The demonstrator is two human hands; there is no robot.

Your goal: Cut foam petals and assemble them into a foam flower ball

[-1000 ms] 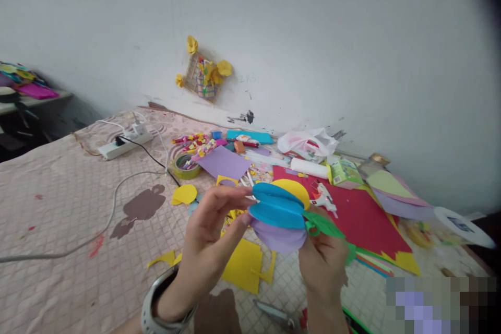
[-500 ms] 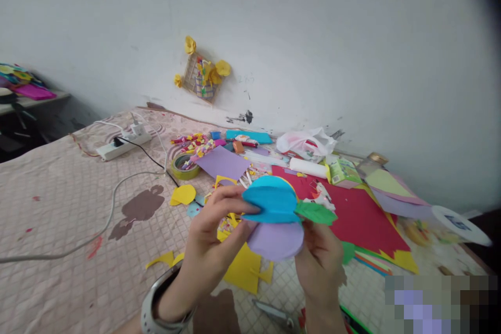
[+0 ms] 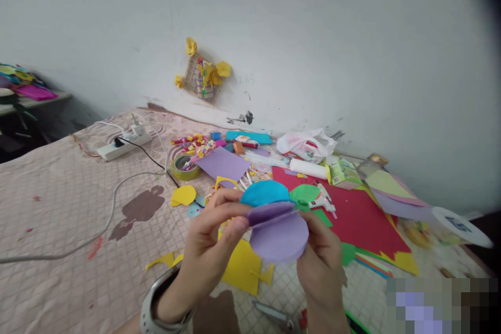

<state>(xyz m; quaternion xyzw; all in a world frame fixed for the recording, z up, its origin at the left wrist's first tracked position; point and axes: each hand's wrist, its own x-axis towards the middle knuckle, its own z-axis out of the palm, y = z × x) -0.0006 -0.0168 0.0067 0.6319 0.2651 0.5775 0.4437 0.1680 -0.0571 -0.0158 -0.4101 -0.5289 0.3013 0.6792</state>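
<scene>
Head view | folded paper circles: light, soft, easily creased, best pinched at center fold | left hand, right hand: both pinching them | position: held above bed, near front edge

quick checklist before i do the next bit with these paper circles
Both hands on it: ok, left hand and right hand pinch the folded paper circles.
Layers fanned apart: ok, blue circle, green circle and purple circle show separately.
Layers stuck at the fold: cannot tell, fingers hide it.
Hot glue gun within reach: ok, on the red card.
Glue gun hot: cannot tell.
Scissors within reach: ok, on the quilted bedspread.
</scene>
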